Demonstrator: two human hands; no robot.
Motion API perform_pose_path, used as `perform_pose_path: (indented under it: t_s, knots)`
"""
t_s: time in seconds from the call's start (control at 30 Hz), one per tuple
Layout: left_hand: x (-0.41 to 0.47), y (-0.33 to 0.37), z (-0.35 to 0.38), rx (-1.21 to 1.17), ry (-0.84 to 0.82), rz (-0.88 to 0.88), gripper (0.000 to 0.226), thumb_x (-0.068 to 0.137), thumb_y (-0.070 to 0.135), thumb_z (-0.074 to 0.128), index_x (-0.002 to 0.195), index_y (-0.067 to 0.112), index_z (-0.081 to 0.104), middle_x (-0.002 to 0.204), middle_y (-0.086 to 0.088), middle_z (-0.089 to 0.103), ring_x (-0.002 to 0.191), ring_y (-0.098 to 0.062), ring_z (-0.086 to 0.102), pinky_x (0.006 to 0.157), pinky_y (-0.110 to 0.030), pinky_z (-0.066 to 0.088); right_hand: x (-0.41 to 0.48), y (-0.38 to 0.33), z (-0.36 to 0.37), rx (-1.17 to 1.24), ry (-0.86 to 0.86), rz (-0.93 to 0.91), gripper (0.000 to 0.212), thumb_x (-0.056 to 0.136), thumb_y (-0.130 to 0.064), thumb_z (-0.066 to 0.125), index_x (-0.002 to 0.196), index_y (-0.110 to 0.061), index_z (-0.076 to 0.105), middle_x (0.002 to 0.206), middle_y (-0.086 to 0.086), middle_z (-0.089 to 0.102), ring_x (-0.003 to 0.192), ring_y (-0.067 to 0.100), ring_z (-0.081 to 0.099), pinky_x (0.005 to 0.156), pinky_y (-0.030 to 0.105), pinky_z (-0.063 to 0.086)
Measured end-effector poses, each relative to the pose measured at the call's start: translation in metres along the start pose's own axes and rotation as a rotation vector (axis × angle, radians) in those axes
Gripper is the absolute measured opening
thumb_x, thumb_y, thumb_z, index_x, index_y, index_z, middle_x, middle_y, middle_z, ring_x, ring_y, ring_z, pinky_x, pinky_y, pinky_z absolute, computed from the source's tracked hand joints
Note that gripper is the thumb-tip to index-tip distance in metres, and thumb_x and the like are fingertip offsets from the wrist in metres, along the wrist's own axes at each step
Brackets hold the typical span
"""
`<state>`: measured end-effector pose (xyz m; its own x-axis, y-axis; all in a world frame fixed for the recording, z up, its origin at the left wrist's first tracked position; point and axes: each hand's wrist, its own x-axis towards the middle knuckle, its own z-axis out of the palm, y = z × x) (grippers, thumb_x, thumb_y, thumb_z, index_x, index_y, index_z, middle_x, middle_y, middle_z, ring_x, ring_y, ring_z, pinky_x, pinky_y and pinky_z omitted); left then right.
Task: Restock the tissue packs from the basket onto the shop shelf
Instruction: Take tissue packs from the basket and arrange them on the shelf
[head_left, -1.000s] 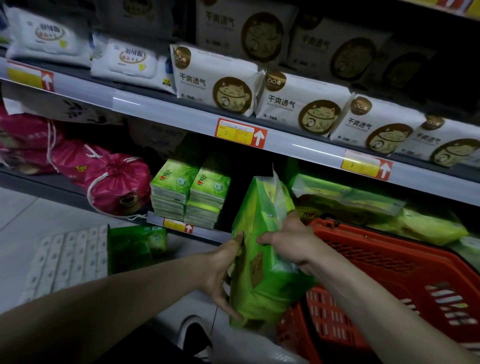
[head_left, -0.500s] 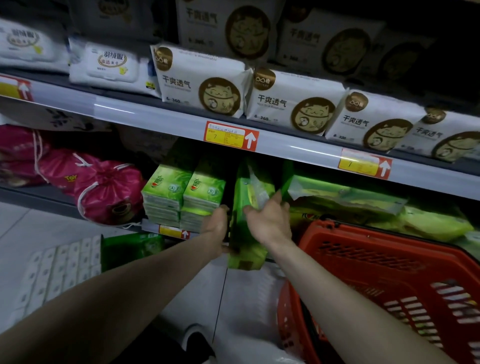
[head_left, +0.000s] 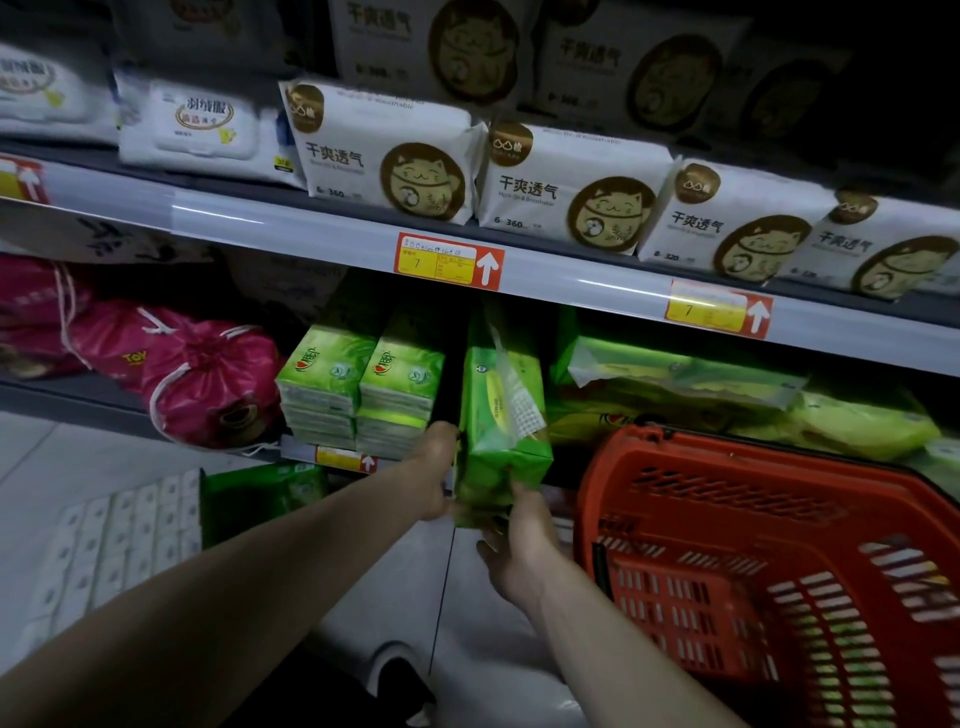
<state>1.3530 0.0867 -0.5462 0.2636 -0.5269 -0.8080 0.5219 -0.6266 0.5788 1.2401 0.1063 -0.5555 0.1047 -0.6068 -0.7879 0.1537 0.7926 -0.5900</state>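
Head view, as I read it from my station. A grey metal shop shelf with a pale price rail runs across the frame, with a lower tier beneath it. A red slotted plastic basket stands at lower right, just in front of the lower tier. White soft packs printed with a brown cat roundel line the upper tier. A white multipack of paper rolls lies on the floor at lower left. Pink drawstring bags sit at the left of the lower tier, and flat green wrapped packs lie at its right. Between these, the tall green plastic-wrapped tissue pack stands on end in the gap beside two stacks of small green tissue packs, its near end overhanging the shelf's front lip. The left hand lies against the pack's left face; its fingers are hidden, so I cannot tell whether they curl around it. The right hand presses up against the pack's near lower end, fingers extended and thumb splayed, gripping nothing. A red and yellow price label sits on the rail directly above the pack.
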Motion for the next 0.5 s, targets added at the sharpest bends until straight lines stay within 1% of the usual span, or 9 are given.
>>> perform_pose_path:
  t_s: [0.07,0.13,0.2,0.23,0.27,0.33,0.4,0.47,0.5]
  knots:
    - [-0.001,-0.001,0.006,-0.040,-0.022,0.022,0.033,0.107,0.029,0.037,0.096,0.012,0.064,0.103,-0.013,0.063,0.083,-0.029,0.060,0.072,-0.041,0.059,0.005,0.003,0.000,0.062,-0.015,0.018,0.036,0.110,-0.033,0.038,0.110,-0.014,0.069,0.131,0.016,0.069,0.124,0.031,0.063,0.112,0.042,0.036]
    - [-0.001,0.002,0.011,-0.063,0.007,0.048,0.030,0.102,0.027,0.043,0.105,0.010,0.067,0.102,-0.013,0.066,0.086,-0.031,0.064,0.073,-0.045,0.062,0.008,0.004,0.001,0.099,-0.009,0.018,0.038,0.111,-0.033,0.035,0.107,-0.016,0.069,0.136,0.017,0.067,0.124,0.029,0.063,0.118,0.044,0.036]
    - [0.005,0.007,0.014,-0.091,0.041,0.077,0.035,0.094,0.027,0.049,0.119,0.008,0.065,0.108,-0.018,0.068,0.090,-0.036,0.069,0.065,-0.052,0.063,0.014,0.004,0.004,0.104,-0.007,0.011,0.040,0.111,-0.037,0.035,0.117,-0.020,0.070,0.135,0.010,0.069,0.127,0.024,0.063,0.117,0.043,0.037]
    - [0.010,0.008,0.016,-0.093,0.063,0.096,0.037,0.090,0.027,0.052,0.120,0.008,0.063,0.109,-0.019,0.068,0.090,-0.038,0.070,0.062,-0.053,0.063,0.017,0.003,0.005,0.101,-0.006,0.004,0.041,0.111,-0.039,0.035,0.124,-0.021,0.069,0.135,0.007,0.069,0.128,0.023,0.062,0.115,0.043,0.038]
    - [0.016,0.009,0.017,-0.094,0.086,0.123,0.037,0.087,0.028,0.054,0.117,0.009,0.063,0.107,-0.019,0.069,0.089,-0.039,0.071,0.062,-0.054,0.063,0.020,0.002,0.007,0.090,-0.009,-0.005,0.042,0.111,-0.039,0.035,0.130,-0.022,0.068,0.135,0.005,0.069,0.127,0.022,0.063,0.113,0.042,0.039]
    - [0.032,0.010,0.019,-0.092,0.138,0.186,0.046,0.075,0.035,0.058,0.113,0.011,0.064,0.102,-0.017,0.072,0.088,-0.039,0.072,0.072,-0.058,0.062,0.027,-0.003,0.011,0.048,-0.005,-0.032,0.042,0.112,-0.042,0.035,0.136,-0.023,0.064,0.134,0.003,0.069,0.126,0.021,0.064,0.107,0.040,0.041]
    - [0.058,0.009,0.022,-0.085,0.222,0.235,0.054,0.066,0.042,0.057,0.110,0.013,0.067,0.102,-0.015,0.073,0.092,-0.040,0.071,0.084,-0.057,0.060,0.036,-0.010,0.018,0.027,0.006,-0.066,0.043,0.112,-0.046,0.037,0.136,-0.023,0.064,0.132,0.002,0.071,0.124,0.020,0.065,0.103,0.038,0.043]
    - [0.086,0.009,0.026,-0.082,0.259,0.269,0.051,0.066,0.043,0.056,0.105,0.014,0.071,0.103,-0.016,0.073,0.096,-0.040,0.070,0.091,-0.055,0.057,0.050,-0.016,0.025,-0.001,0.038,-0.087,0.043,0.111,-0.046,0.040,0.133,-0.020,0.067,0.127,0.005,0.075,0.120,0.022,0.068,0.101,0.040,0.048]
    - [0.085,0.012,0.030,-0.085,0.261,0.271,0.048,0.067,0.041,0.056,0.103,0.014,0.072,0.104,-0.016,0.074,0.096,-0.041,0.070,0.091,-0.055,0.057,0.056,-0.019,0.027,-0.007,0.041,-0.104,0.042,0.110,-0.042,0.041,0.131,-0.018,0.068,0.126,0.007,0.076,0.119,0.024,0.068,0.104,0.042,0.051]
